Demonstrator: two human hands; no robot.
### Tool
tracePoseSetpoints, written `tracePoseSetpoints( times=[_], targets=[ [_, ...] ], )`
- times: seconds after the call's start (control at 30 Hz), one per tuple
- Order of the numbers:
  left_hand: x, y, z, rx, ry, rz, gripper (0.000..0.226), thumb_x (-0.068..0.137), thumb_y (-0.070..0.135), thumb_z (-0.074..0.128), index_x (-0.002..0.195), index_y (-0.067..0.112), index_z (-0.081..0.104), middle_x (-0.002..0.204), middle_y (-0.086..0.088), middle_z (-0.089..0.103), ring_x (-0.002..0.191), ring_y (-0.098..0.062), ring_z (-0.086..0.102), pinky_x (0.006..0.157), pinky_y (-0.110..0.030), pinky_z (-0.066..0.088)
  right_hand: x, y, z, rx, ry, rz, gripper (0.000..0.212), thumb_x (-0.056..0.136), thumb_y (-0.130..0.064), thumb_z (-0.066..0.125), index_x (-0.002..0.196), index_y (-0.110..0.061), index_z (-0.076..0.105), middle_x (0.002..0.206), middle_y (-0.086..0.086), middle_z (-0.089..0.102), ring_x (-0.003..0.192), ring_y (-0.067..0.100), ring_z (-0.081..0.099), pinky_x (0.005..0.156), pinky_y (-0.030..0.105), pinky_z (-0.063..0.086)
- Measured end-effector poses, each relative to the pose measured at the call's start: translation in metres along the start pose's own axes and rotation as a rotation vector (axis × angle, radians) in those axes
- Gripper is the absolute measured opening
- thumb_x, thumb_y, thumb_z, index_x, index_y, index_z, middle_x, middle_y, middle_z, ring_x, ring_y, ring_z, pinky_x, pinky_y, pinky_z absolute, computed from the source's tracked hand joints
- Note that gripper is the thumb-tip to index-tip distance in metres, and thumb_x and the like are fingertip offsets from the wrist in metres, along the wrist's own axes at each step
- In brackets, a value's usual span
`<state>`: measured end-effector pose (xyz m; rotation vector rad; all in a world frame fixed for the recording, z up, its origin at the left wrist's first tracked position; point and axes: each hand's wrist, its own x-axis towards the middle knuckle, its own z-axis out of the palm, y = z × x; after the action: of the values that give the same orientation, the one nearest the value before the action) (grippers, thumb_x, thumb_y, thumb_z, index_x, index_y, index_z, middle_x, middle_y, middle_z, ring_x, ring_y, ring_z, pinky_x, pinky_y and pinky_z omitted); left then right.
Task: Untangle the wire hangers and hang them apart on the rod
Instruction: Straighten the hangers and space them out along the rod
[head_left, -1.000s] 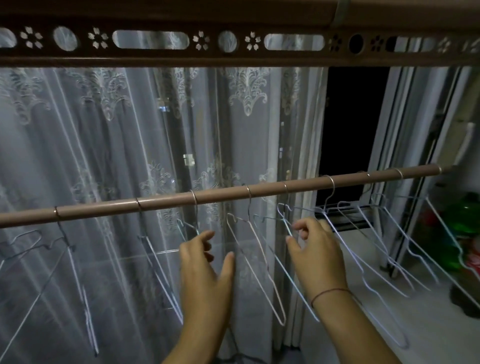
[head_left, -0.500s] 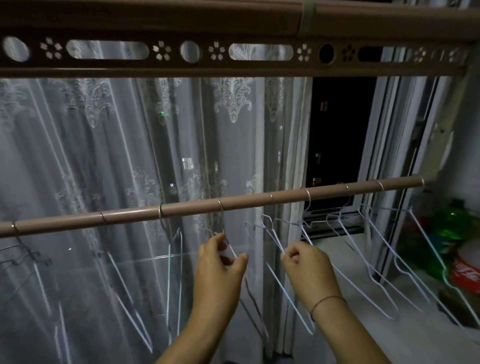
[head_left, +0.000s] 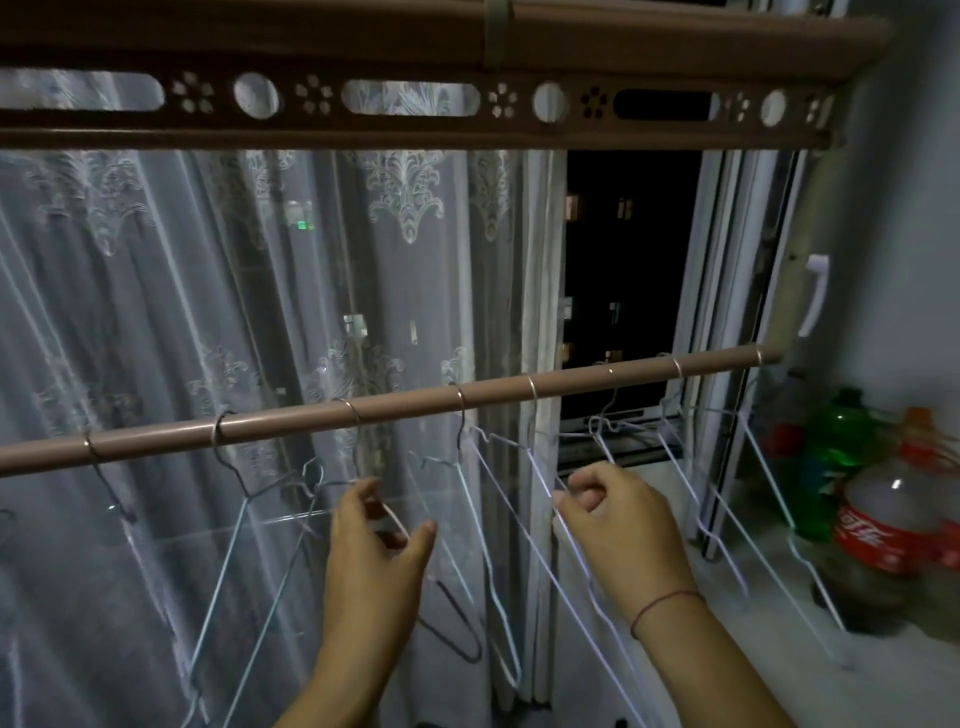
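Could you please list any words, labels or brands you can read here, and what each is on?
No text reads clearly.
Red label of the cola bottle: white script, too blurred to quote.
Green bottle: no legible label.
Green lit sign behind the curtain: too small.

two bare forearms (head_left: 711, 670) come up from the bottom edge of the frame, the left hand (head_left: 374, 551) at lower centre, the right hand (head_left: 618, 519) just right of it. a thin reddish cord bracelet (head_left: 665, 605) circles the right wrist.
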<state>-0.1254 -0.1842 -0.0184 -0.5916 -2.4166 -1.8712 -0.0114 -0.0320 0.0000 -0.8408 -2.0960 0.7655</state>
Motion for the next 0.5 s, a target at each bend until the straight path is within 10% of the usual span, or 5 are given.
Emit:
tracePoseSetpoints(
  times=[0.23, 0.5],
  targets=[
    [-0.013, 0.017, 0.009, 0.219, 0.198, 0.039, 0.070, 0.071, 0.013, 0.075, 0.132, 0.015, 0.042, 0.139, -0.015, 0.030, 0.129, -0.031, 0.034, 0.109, -0.045, 0.027, 0.012, 0.026, -0.016, -0.002, 0.095, -0.006, 0.005, 0.082, -0.023, 0.061, 0.080, -0.019, 0.062, 0.074, -0.003, 0.060, 0.066, 0.009, 0.055, 0.053, 0.015, 0.037],
    [-0.039, 0.055, 0.056, 0.090, -0.042, 0.413, 0.030, 0.079, 0.012, 0.067, 0.099, 0.032, 0.057, 0.095, 0.015, 0.052, 0.086, -0.002, 0.056, 0.073, -0.012, 0.045, 0.062, 0.072, -0.057, -0.119, 0.246, 0.055, 0.022, 0.082, -0.022, 0.064, 0.101, -0.011, 0.064, 0.108, 0.008, 0.058, 0.087, 0.019, 0.055, 0.072, 0.026, 0.043]
  ],
)
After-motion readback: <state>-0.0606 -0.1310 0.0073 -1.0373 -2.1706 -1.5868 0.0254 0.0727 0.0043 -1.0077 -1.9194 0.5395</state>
